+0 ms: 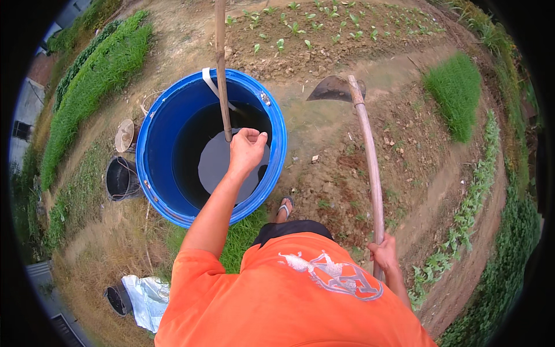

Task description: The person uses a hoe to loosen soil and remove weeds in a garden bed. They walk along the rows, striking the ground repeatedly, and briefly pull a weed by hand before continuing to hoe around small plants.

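Observation:
My left hand (248, 149) is over a large blue plastic barrel (276, 173), its fingers curled towards the thumb. The barrel holds dark water (186, 160) with a pale round reflection on it. A long wooden pole (221, 56) slants down across the barrel's far rim, and its lower end is beside my left hand. Whether the hand touches the pole or pinches something small, I cannot tell. Off to the right, my right hand (384, 252) grips the wooden handle of a hoe (370, 156). The hoe's broad dark metal blade (331, 89) is at the far end, over bare soil.
A white strap or pipe (208, 78) hooks over the barrel's rim. Left of the barrel stand a black bucket (119, 178) and a round pale container (125, 135). Another dark bucket (118, 299) lies beside silvery sheeting (147, 299). Seedlings (295, 28) grow ahead; leafy rows (470, 208) run along the right.

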Demonstrator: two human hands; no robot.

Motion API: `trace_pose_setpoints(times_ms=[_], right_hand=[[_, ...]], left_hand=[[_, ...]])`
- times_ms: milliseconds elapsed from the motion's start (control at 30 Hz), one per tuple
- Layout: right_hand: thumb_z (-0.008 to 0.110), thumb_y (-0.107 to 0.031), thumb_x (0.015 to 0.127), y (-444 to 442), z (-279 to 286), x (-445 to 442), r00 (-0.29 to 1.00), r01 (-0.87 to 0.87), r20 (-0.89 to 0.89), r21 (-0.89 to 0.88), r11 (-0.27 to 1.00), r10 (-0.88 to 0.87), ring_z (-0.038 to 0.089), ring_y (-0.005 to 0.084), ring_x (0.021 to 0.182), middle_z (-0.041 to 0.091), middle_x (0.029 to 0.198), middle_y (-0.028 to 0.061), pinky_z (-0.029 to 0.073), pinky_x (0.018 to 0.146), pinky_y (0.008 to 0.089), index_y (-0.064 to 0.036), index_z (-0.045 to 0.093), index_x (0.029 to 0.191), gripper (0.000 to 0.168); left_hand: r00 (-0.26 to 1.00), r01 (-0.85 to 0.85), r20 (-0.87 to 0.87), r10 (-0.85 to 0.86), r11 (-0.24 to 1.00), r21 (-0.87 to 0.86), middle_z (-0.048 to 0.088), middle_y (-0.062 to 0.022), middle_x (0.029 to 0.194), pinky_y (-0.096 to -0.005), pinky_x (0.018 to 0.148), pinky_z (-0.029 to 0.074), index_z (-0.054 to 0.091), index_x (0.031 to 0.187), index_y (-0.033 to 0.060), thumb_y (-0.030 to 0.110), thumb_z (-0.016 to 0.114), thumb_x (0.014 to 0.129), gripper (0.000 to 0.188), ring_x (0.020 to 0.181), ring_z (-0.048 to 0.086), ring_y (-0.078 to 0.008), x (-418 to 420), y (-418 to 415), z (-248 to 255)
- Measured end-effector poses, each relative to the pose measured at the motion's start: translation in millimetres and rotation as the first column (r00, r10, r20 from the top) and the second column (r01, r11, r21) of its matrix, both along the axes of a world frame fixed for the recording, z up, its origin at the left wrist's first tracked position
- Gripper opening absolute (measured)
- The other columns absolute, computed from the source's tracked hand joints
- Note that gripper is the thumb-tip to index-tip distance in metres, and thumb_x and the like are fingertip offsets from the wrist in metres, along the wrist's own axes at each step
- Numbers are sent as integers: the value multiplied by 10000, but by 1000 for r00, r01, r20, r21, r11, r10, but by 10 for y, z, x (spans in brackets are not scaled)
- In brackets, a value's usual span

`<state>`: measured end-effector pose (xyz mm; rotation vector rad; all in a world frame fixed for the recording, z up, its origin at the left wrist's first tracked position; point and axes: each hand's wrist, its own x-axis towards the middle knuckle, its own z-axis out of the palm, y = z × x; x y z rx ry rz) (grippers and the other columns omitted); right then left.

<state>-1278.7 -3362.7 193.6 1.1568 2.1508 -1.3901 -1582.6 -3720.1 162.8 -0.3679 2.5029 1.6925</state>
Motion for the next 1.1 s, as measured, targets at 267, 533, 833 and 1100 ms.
trace_pose_setpoints(times_ms=[267, 533, 833, 1100], right_hand=[[711, 5, 769, -44, 274, -40, 984, 116, 133, 46, 992, -121, 539, 145, 437, 568, 582, 62, 417, 376, 303, 51, 568, 825, 160], [724, -16, 760, 151, 556, -646, 961, 23, 265, 209, 978, -80, 543, 147, 437, 563, 583, 62, 426, 392, 305, 45, 569, 794, 170], [737, -5, 768, 1023, 264, -2510, 944, -86, 326, 104, 991, 48, 549, 141, 441, 574, 617, 68, 430, 379, 311, 55, 594, 873, 187], [756, -29, 779, 1401, 262, -4667, 914, -271, 286, -96, 958, 288, 540, 136, 429, 554, 594, 47, 432, 361, 298, 34, 587, 860, 198]], left_hand=[[889, -87, -445, -105, 917, -390, 498, -261, 1233, -462, 1008, 425, 496, 1359, 6, 199, 750, 781, 661, 1155, 499, -403, -894, 130, -537], [934, 53, -247, -257, 786, -616, 468, -292, 1313, -487, 1024, 407, 578, 1300, -9, 188, 698, 790, 560, 1217, 432, -439, -1074, 302, -473], [974, 218, 44, -222, 868, -446, 571, -302, 1104, -509, 897, 460, 510, 1262, -132, 50, 666, 785, 534, 1010, 554, -447, -1094, 295, -292], [953, 268, 261, -156, 835, -481, 626, -295, 850, -496, 782, 513, 612, 1111, -116, 56, 686, 731, 424, 818, 632, -453, -1273, 341, 20]])
